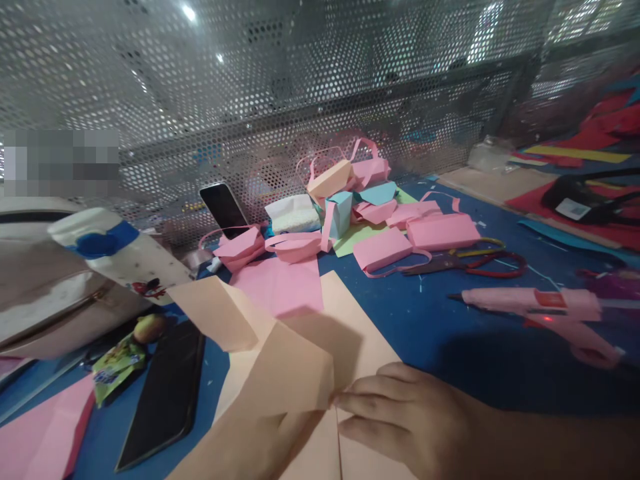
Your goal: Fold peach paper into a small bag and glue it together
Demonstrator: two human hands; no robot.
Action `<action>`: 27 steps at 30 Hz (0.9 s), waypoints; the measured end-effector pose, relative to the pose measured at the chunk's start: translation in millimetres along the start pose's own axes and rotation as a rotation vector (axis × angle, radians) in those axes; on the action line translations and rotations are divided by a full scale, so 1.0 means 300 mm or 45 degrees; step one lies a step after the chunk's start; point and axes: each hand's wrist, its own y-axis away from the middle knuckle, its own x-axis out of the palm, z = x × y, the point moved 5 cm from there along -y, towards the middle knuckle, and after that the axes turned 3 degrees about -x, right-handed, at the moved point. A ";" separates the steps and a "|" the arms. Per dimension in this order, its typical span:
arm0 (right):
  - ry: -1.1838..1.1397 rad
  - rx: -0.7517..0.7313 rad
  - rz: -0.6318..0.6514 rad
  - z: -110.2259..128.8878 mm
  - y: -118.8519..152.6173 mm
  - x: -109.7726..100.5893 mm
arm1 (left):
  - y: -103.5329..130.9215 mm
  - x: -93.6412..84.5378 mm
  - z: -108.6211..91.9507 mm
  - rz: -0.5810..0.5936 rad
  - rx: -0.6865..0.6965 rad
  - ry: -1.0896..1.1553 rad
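Note:
A peach paper sheet (pixel 367 347) lies in front of me, with creased peach panels (pixel 287 367) standing up over its left part. My right hand (pixel 405 413) presses on the sheet, fingers stretched out flat and close to a vertical fold line, fingertips at the lower right corner of the raised panel. My left hand (pixel 255 433) is at the bottom, under and beside the folded paper; the panel hides its fingers. Behind the sheet lies pink paper (pixel 285 283).
Small pink paper bags (pixel 443 231), scissors (pixel 465 262) and a pink glue gun (pixel 540 303) are behind and right. At left are a black phone (pixel 165 393), a white bottle (pixel 125 250), a snack packet (pixel 119 367) and a bag (pixel 55 300). A perforated metal panel (pixel 300 87) stands behind.

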 end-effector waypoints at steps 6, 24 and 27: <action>0.064 -0.013 0.008 0.004 -0.009 -0.008 | -0.039 -0.042 -0.073 -0.041 0.225 -0.264; 0.073 -0.027 0.195 0.018 -0.026 -0.045 | -0.001 -0.090 -0.117 -0.156 0.374 -0.477; 0.071 -0.021 0.188 0.017 -0.026 -0.049 | 0.000 -0.069 -0.116 -0.197 0.318 -0.427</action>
